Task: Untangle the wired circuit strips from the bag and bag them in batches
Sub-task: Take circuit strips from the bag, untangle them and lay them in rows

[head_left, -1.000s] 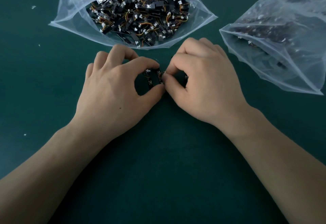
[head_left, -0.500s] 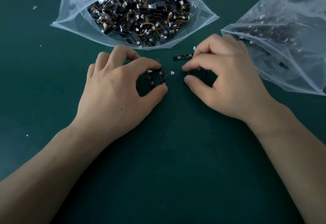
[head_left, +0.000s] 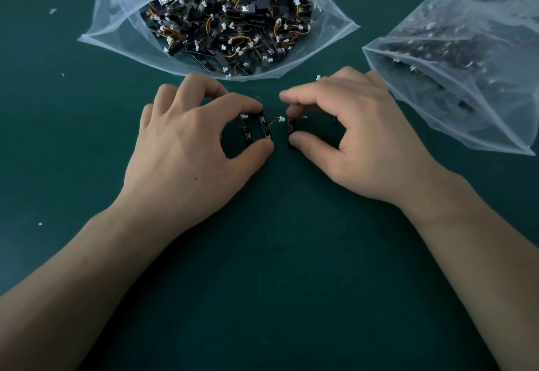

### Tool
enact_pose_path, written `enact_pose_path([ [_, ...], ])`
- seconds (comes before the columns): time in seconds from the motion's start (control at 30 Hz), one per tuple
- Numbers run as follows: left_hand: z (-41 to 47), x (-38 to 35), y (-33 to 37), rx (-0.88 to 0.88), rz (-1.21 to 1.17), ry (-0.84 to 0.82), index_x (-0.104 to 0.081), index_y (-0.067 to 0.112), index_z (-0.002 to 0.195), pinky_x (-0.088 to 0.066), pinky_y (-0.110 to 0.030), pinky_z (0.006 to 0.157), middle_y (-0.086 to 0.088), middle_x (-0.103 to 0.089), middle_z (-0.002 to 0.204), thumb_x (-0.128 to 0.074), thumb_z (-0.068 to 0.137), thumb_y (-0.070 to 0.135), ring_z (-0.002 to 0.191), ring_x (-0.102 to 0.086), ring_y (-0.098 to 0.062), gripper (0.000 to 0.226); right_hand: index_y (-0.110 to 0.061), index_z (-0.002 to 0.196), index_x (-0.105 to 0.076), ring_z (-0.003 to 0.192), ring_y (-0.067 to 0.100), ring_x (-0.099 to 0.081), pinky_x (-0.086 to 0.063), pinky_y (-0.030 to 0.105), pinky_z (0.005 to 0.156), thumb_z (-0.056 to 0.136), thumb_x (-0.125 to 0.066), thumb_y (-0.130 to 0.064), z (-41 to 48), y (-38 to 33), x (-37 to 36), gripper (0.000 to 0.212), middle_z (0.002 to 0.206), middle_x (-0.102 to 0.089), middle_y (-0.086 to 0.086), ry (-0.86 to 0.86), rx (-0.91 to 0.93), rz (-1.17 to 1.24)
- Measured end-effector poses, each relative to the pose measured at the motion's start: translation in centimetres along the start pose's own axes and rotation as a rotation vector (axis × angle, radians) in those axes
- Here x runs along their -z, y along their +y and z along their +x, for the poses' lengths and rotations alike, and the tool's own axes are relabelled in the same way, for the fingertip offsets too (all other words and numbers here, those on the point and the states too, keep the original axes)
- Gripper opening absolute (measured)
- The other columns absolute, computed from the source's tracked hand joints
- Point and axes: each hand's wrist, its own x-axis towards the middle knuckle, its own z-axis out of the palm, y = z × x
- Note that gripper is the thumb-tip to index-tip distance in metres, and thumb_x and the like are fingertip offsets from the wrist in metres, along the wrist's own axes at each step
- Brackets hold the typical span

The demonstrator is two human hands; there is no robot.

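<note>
1. The green table carries everything, and the open bag lies at its far edge.
2. The open bag, of clear plastic, has its mouth spread toward the person. It holds a tangled heap of strips, black with orange and yellow wires.
3. A second bag lies to the right of the open bag and apart from it. Its dark contents are blurred.
4. The left hand, just in front of the open bag's mouth, pinches two strips side by side between forefinger and thumb.
5. The right hand, also before the open bag, grips one strip, with the thumb at its near end.
6. A white plug on a wire hangs between the hands.
</note>
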Motion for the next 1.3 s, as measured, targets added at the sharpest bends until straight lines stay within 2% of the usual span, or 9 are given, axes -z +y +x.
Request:
enact_pose_path([
  [0.27, 0.1, 0.4, 0.3, 0.019, -0.023, -0.022, -0.058, 0.045, 0.140, -0.027, -0.032, 0.102, 0.014, -0.051, 0.124, -0.058, 0.081, 0.068, 0.117, -0.044, -0.020, 0.064, -0.023, 0.132, -0.067, 0.102, 0.005, -0.053, -0.041, 0.041, 0.099, 0.093, -0.077, -0.031, 0.2, 0.0, -0.3, 0.041, 0.115, -0.071, -0.017, 0.012, -0.037, 0.025],
  [0.43, 0.2, 1.0, 0.4, 0.069, -0.159, -0.048, -0.047, 0.032, 0.147, -0.031, -0.034, 0.102, 0.018, -0.054, 0.123, -0.050, 0.069, 0.045, 0.110, -0.039, -0.010, 0.079, -0.020, 0.126, -0.069, 0.100, 0.010, -0.055, -0.042, 0.037, 0.097, 0.097, -0.070, -0.030, 0.3, 0.2, -0.2, 0.031, 0.113, -0.070, -0.012, 0.104, -0.057, -0.001],
  [0.53, 0.1, 1.1, 0.2, 0.112, -0.262, -0.027, -0.050, 0.033, 0.141, -0.038, -0.036, 0.093, 0.019, -0.057, 0.121, -0.051, 0.067, 0.026, 0.100, -0.044, -0.010, 0.074, -0.019, 0.118, -0.072, 0.100, 0.017, -0.059, -0.043, 0.040, 0.100, 0.099, -0.064, -0.019, 0.5, 0.9, 0.1, 0.021, 0.106, -0.069, -0.008, 0.202, -0.134, -0.061],
  [0.63, 0.2, 1.0, -0.1, 0.162, -0.337, 0.025, -0.055, 0.036, 0.131, -0.040, -0.028, 0.077, 0.020, -0.061, 0.114, -0.048, 0.068, 0.017, 0.092, -0.050, -0.005, 0.065, -0.022, 0.118, -0.074, 0.105, 0.020, -0.057, -0.044, 0.042, 0.101, 0.100, -0.061, -0.016, 0.7, 1.7, 0.3, 0.023, 0.106, -0.065, -0.005, 0.185, -0.204, -0.093],
  [0.8, 0.2, 1.0, -0.1, 0.110, -0.255, 0.009, -0.059, 0.033, 0.129, -0.036, -0.035, 0.088, 0.019, -0.062, 0.111, -0.046, 0.068, 0.017, 0.095, -0.040, -0.009, 0.064, -0.029, 0.123, -0.074, 0.112, 0.017, -0.052, -0.031, 0.031, 0.098, 0.101, -0.062, -0.026, 0.9, 1.6, -0.2, 0.025, 0.110, -0.061, -0.009, 0.138, -0.218, -0.120],
  [1.03, 0.3, 1.1, 0.2, 0.088, -0.230, 0.011, -0.064, 0.033, 0.127, -0.039, -0.038, 0.096, 0.021, -0.058, 0.112, -0.047, 0.072, 0.021, 0.099, -0.040, -0.008, 0.060, -0.030, 0.097, -0.075, 0.110, 0.012, -0.049, -0.026, 0.028, 0.093, 0.096, -0.068, -0.036, 1.1, 1.6, -0.2, 0.009, 0.105, -0.063, -0.013, 0.158, -0.266, -0.155],
  [1.17, 0.3, 1.1, 0.2, 0.094, -0.288, 0.027, -0.066, 0.037, 0.120, -0.042, -0.030, 0.086, 0.031, -0.053, 0.105, -0.049, 0.073, 0.017, 0.092, -0.048, -0.010, 0.054, -0.025, 0.093, -0.072, 0.106, 0.017, -0.055, -0.033, 0.031, 0.097, 0.097, -0.066, -0.033, 1.1, 1.3, 0.2, 0.011, 0.103, -0.065, -0.010, 0.202, -0.247, -0.139],
  [1.23, 0.3, 1.1, 0.1, 0.109, -0.319, 0.047, -0.066, 0.038, 0.118, -0.041, -0.020, 0.076, 0.030, -0.055, 0.106, -0.049, 0.074, 0.016, 0.090, -0.052, -0.008, 0.053, -0.020, 0.089, -0.069, 0.096, 0.019, -0.058, -0.040, 0.037, 0.098, 0.096, -0.064, -0.030, 1.1, 0.9, 0.5, 0.013, 0.094, -0.067, -0.008, 0.272, -0.210, -0.136],
  [1.3, 0.3, 1.1, 0.1, 0.107, -0.314, 0.044, -0.067, 0.038, 0.118, -0.041, -0.021, 0.077, 0.030, -0.056, 0.106, -0.049, 0.074, 0.016, 0.090, -0.051, -0.010, 0.052, -0.016, 0.084, -0.066, 0.083, 0.018, -0.055, -0.042, 0.038, 0.090, 0.092, -0.063, -0.026, 1.0, 0.5, 0.8, 0.013, 0.081, -0.063, -0.009, 0.313, -0.177, -0.152],
])
